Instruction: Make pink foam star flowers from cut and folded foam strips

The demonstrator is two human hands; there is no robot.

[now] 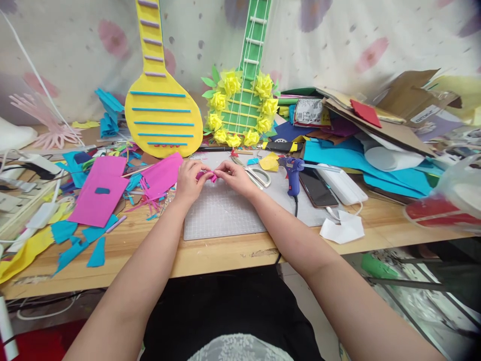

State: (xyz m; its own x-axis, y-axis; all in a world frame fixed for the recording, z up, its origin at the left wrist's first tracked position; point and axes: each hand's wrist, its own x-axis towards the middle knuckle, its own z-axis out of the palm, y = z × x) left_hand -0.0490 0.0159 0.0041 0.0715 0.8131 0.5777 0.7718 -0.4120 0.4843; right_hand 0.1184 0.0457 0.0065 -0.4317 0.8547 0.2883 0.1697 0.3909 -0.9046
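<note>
Both hands meet over the grey cutting mat [221,213] on the wooden table. My left hand [189,180] and my right hand [236,176] together pinch a small pink folded piece [208,175] between their fingertips. Pink sheets lie just left of my left hand: a smaller one [161,175] and a larger one [98,190]. Scissors [255,174] rest right beside my right hand. A blue glue gun [292,175] stands a little further right.
A yellow foam guitar shape [161,113] and a green one ringed with yellow flowers [244,108] lean on the back wall. Blue scraps [80,245] litter the left. A phone [317,189], white charger [340,184], white paper [342,229] and piled sheets and cardboard [379,145] fill the right.
</note>
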